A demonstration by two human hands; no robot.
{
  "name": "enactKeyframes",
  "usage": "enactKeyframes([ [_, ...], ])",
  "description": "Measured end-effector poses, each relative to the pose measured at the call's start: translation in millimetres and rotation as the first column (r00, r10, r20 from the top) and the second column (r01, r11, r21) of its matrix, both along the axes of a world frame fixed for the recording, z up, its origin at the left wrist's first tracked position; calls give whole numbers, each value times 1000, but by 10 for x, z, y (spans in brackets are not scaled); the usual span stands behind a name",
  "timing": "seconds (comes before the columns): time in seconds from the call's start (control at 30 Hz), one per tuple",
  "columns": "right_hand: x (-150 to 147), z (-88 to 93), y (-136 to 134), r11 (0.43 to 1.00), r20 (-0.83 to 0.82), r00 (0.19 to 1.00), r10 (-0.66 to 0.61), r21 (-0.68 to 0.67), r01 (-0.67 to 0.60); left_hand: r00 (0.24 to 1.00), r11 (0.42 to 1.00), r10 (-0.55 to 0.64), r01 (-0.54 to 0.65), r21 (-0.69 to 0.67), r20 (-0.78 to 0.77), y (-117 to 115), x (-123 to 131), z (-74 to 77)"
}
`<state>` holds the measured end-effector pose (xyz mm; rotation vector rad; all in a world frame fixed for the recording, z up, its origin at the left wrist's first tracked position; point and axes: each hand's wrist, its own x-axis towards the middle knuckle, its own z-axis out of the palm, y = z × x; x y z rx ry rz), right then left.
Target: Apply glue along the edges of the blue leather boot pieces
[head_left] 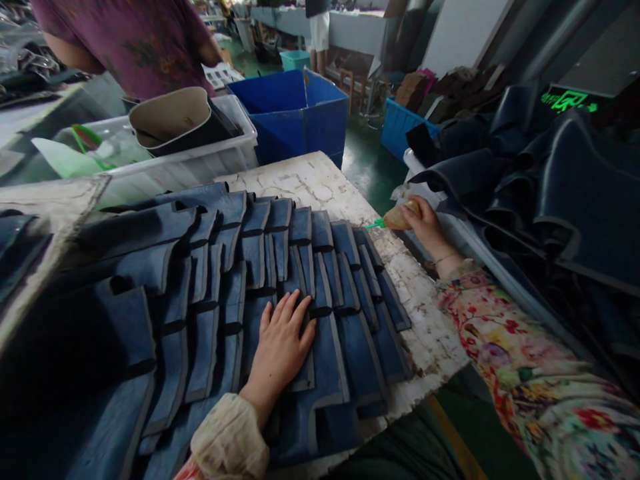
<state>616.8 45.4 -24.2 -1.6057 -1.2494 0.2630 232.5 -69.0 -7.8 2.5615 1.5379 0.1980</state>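
Observation:
Overlapping rows of dark blue leather-like pieces [320, 347] with grey edges cover much of the white worktop [425, 333]. My left hand [285, 340] lies flat on them near the middle, fingers stretched out and holding nothing. Off the right side of the rows, my right hand [425, 223] is closed around a brownish squeeze bottle [400, 217]. Its thin green nozzle [375, 223] points left, toward the far right end of the pieces. Whether the nozzle touches anything, I cannot tell.
Behind the worktop stand a white plastic crate [185, 163] and a blue bin [305, 120]. More dark pieces [590, 200] are heaped at the right. A person in a purple shirt [135, 47] is at the back left. Farther off is a smaller blue crate [403, 127].

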Motion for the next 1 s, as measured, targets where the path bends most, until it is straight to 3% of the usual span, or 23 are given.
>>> enactKeyframes([
  [0.37, 16, -40, 49, 999, 4, 999, 53, 10, -53, 1000, 1000, -8, 8, 17, 6, 9, -5, -26],
  [1.0, 37, -92, 128, 999, -25, 999, 36, -6, -36, 1000, 1000, -6, 6, 12, -4, 13, -10, -33],
])
